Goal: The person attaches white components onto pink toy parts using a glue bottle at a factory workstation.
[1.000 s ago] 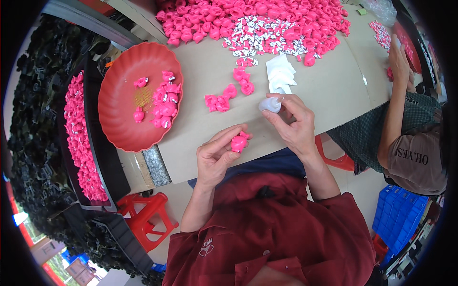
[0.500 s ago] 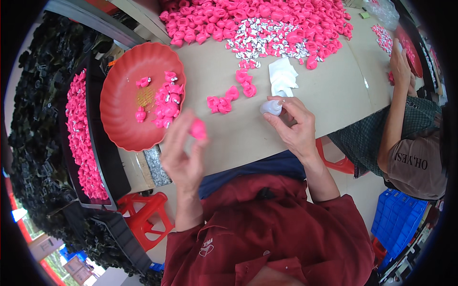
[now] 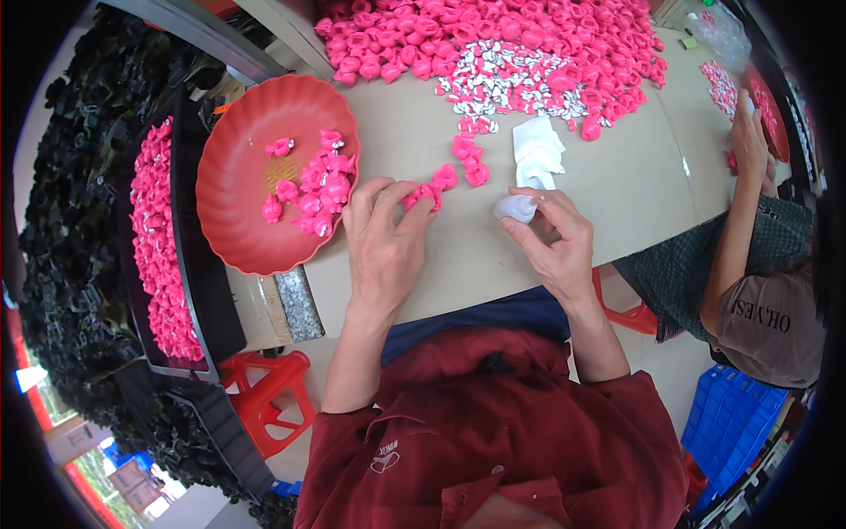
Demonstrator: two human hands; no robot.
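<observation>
My right hand (image 3: 557,236) grips a small translucent white squeeze bottle (image 3: 515,208) above the table, its narrow end toward my fingers. At the near end of a short row of hollow pink plastic parts (image 3: 444,177), my left hand (image 3: 385,238) has its thumb and fingertips closed around a pink part (image 3: 423,196), which they partly cover. Left of that hand, a red scalloped bowl (image 3: 231,216) holds several pink pieces with white-and-silver bits on them. A folded white tissue (image 3: 538,148) lies just beyond the bottle.
A big heap of pink parts (image 3: 397,40) fills the table's back, with small white-and-pink pieces (image 3: 502,79) in front. A black crate (image 3: 189,264) of pink parts stands left, near a red stool (image 3: 269,397). Another person's arm (image 3: 747,189) works at right.
My left hand has moved from beside the bowl rightward to the row of parts. The pink piece it carried is gone from it, and another piece lies in the bowl. My right hand keeps the bottle.
</observation>
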